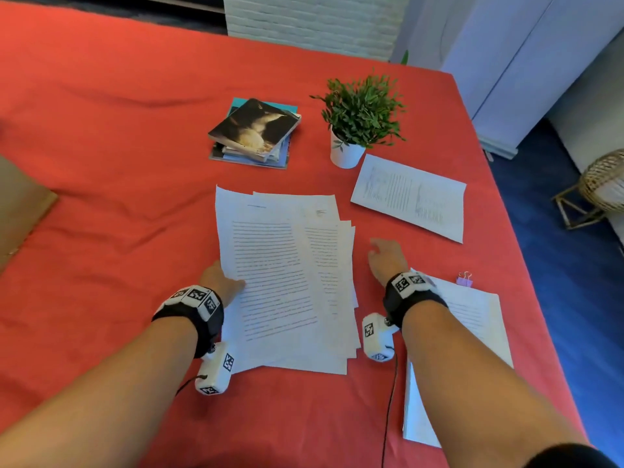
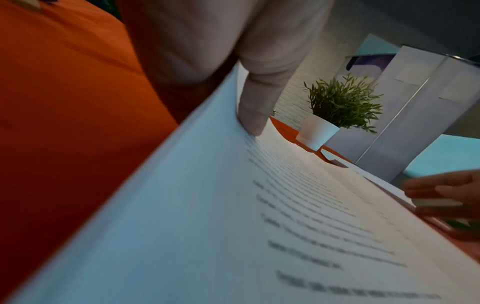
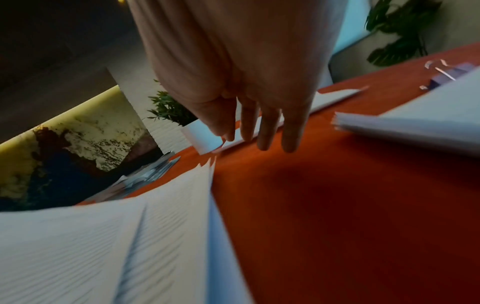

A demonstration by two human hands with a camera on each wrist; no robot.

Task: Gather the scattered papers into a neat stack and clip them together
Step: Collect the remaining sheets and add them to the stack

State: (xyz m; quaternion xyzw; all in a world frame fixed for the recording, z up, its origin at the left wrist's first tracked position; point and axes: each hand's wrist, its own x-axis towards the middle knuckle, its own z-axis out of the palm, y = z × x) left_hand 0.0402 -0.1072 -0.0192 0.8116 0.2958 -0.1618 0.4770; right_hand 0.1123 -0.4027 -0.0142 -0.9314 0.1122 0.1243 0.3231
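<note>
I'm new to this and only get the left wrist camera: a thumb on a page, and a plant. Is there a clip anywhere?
Observer: Yes. A small purple binder clip lies on the red cloth, at the far edge of the paper pile under the right forearm.
Operator: Does the other hand hold anything?
Observer: No. The right hand hangs over bare cloth with its fingers straight, beside the central stack.
Operator: Any pages left out?
Observer: One sheet lies apart, next to the plant pot.
</note>
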